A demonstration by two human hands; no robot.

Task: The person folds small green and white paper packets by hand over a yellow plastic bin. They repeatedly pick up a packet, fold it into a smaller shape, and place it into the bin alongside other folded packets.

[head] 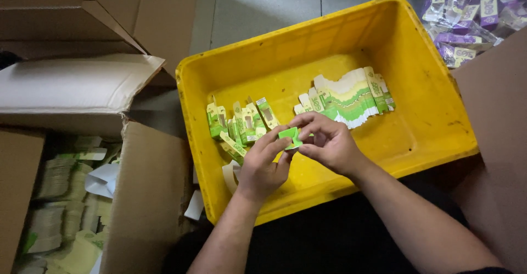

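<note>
Both my hands meet over the near side of a yellow plastic crate (pixel 428 87). My left hand (pixel 262 167) and my right hand (pixel 328 142) together pinch a small green and white carton (pixel 289 137) between their fingertips. Just left of my hands, several folded-up green cartons (pixel 241 123) stand and lie on the crate floor. Farther back on the right, a fanned stack of flat green and white carton blanks (pixel 351 98) lies in the crate.
An open cardboard box (pixel 148 197) at the left holds bundles of flat pale blanks (pixel 60 208). More brown cardboard boxes (pixel 82 10) sit at the top left. Bags of purple packets (pixel 472 16) lie at the top right. Brown cardboard (pixel 494 120) rises at the right.
</note>
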